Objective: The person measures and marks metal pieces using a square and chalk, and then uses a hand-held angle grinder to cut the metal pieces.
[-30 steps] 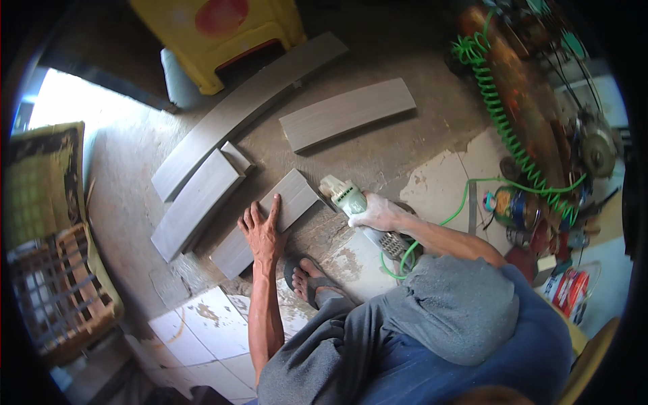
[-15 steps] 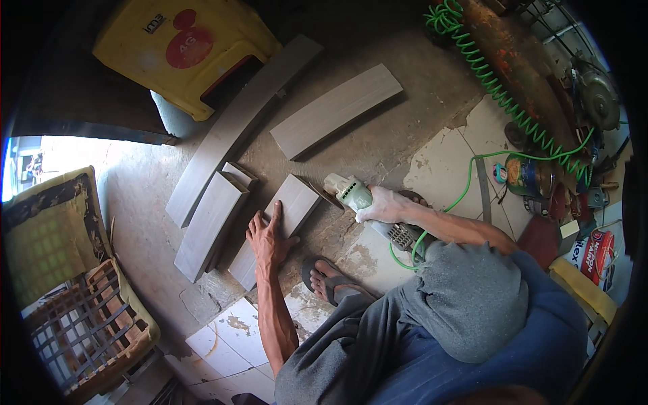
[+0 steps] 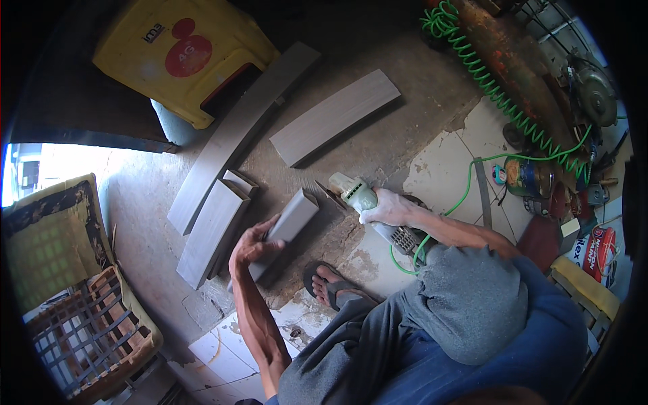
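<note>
In the head view, the left hand (image 3: 251, 247) grips a short grey beam (image 3: 295, 214) on the floor (image 3: 361, 158), now tipped from flat, apparently bringing another face up, while the right hand (image 3: 390, 208) clasps a grinder (image 3: 360, 196) nearby.

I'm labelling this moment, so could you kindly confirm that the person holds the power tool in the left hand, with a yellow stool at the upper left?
Not quite: the head view shows the power tool in the right hand; the left hand is at a grey piece. The yellow stool is indeed at the upper left.
</note>
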Tool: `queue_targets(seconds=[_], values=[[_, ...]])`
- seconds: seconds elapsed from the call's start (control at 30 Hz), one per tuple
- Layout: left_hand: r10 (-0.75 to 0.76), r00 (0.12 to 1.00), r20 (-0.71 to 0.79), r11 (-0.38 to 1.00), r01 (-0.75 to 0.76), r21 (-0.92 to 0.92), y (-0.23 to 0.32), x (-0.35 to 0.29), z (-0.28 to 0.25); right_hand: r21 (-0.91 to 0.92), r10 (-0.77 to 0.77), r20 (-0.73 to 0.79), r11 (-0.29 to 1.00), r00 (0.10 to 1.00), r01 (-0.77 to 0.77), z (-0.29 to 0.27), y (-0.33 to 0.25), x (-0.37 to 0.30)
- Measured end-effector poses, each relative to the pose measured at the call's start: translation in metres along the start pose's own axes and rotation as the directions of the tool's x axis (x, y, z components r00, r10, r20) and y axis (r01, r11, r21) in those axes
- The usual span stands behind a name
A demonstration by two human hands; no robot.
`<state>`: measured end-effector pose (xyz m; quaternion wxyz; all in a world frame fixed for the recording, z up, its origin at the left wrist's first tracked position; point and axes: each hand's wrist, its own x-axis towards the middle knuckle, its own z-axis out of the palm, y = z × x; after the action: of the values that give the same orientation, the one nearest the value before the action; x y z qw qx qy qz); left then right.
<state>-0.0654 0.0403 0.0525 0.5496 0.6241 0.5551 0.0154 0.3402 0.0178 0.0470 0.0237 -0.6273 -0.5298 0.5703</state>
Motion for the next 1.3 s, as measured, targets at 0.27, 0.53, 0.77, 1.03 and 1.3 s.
queue_targets(seconds=[0.27,0.53,0.77,1.03,1.3], values=[[0.042,0.859,-0.510,0.838,0.248,0.486,0.023,0.005,0.054,0.032,0.004,0.016,0.999,1.000,-0.004,0.006,-0.012,-0.002],[0.042,0.842,-0.538,0.866,0.237,0.439,0.016,0.007,0.070,0.086,0.016,0.019,0.996,1.000,-0.018,0.019,-0.005,0.025],[0.012,0.918,-0.396,0.885,0.175,0.432,0.000,0.012,0.030,0.074,-0.048,-0.001,0.996,0.999,0.048,0.018,-0.015,0.016],[-0.042,0.850,-0.525,0.732,0.384,0.563,0.004,0.035,0.064,0.088,-0.010,0.014,0.996,1.000,0.009,0.014,0.001,0.016],[0.039,0.990,-0.135,0.959,0.001,0.282,0.005,0.018,0.019,0.016,-0.012,0.015,1.000,1.000,0.012,0.003,-0.010,0.003]])
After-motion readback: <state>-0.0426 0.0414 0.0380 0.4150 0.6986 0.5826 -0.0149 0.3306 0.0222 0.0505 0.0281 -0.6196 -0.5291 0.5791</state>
